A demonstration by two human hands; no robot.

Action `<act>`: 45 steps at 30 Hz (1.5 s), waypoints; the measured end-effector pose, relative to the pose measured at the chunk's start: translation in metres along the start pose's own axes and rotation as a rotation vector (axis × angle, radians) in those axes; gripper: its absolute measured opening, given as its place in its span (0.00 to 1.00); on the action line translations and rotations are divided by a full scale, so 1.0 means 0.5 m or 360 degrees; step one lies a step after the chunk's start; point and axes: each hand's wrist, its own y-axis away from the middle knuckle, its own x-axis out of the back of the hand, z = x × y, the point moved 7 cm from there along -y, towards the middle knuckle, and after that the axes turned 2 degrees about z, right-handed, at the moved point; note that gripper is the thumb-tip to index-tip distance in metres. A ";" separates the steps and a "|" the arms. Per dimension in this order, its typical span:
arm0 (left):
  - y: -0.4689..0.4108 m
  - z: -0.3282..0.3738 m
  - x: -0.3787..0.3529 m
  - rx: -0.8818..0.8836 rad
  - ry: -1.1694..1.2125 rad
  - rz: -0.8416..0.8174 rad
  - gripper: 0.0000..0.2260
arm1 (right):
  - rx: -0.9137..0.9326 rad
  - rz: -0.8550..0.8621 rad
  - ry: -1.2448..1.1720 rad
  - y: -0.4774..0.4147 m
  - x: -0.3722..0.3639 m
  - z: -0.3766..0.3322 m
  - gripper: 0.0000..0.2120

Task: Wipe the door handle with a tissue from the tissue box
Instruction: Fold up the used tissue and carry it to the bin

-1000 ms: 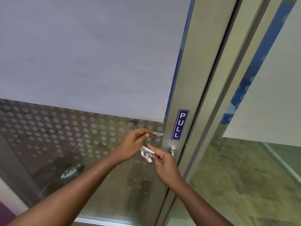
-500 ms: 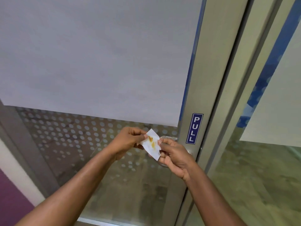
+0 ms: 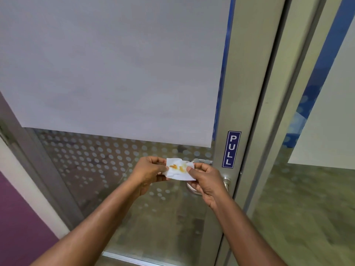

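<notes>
A small white tissue (image 3: 178,170) with orange-brown stains is stretched flat between both hands in front of the glass door. My left hand (image 3: 148,171) pinches its left edge and my right hand (image 3: 206,181) pinches its right edge. The metal door handle (image 3: 226,181) sits just behind and to the right of my right hand, mostly hidden by it; its lever curves below my fingers. No tissue box is in view.
The door frame (image 3: 244,93) carries a blue PULL sign (image 3: 231,149). Frosted film (image 3: 115,64) covers the upper glass, with a dotted pattern below. A second glass panel (image 3: 317,189) stands to the right, a purple wall (image 3: 17,217) at the lower left.
A second ago the hands were at the handle with the tissue bunched. The hands have since drawn back and spread the tissue open, showing its stains.
</notes>
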 end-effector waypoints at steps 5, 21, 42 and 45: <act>0.012 0.018 0.011 -0.0062 -0.0083 0.0136 0.04 | 0.0247 0.0185 0.0337 -0.016 -0.011 -0.028 0.03; 0.072 -0.036 0.170 -0.0131 0.0070 0.0667 0.08 | 0.0907 0.0148 0.0930 0.018 -0.228 0.023 0.01; 0.136 -0.148 0.610 0.0309 0.0968 0.0810 0.01 | 0.1071 -0.0542 0.1232 0.144 -0.674 0.268 0.07; 0.133 -0.169 0.682 0.0322 0.0981 0.0919 0.04 | 0.0940 -0.0480 0.1102 0.138 -0.712 0.294 0.08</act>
